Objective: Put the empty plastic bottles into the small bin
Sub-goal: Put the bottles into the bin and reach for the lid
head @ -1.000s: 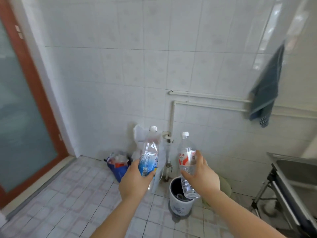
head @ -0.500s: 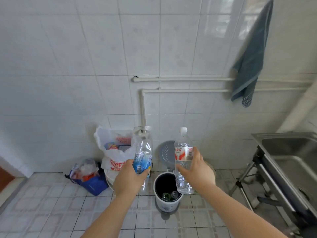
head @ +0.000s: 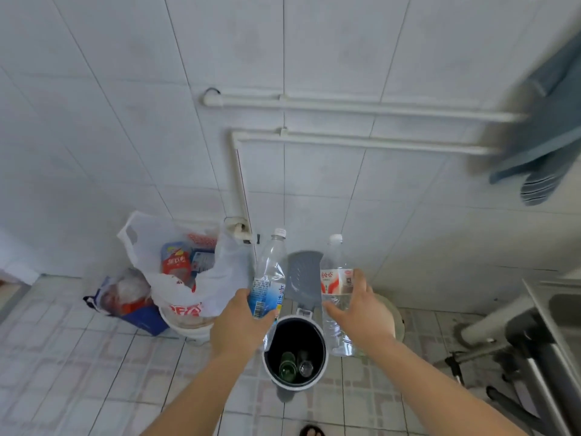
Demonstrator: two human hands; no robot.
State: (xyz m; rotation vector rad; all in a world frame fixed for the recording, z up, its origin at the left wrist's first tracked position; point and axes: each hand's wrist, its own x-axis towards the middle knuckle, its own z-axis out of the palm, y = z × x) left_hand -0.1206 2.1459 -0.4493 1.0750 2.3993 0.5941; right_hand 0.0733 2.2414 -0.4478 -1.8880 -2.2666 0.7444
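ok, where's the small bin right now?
Head view, bottom centre: the small bin stands lid-up on the floor below both held bottles, right of the white bag.

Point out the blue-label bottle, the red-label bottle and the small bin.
blue-label bottle [head: 268, 293], head view, on its label.
red-label bottle [head: 335, 280], head view, on its label.
small bin [head: 324, 357], head view, on its white rim.

Left of the left hand, a white plastic bag [head: 188, 278] full of packets sits in a white bucket [head: 191, 329] beside a blue bag [head: 125, 306], while white pipes [head: 345, 121] and a blue towel [head: 547, 146] hang above the right hand.
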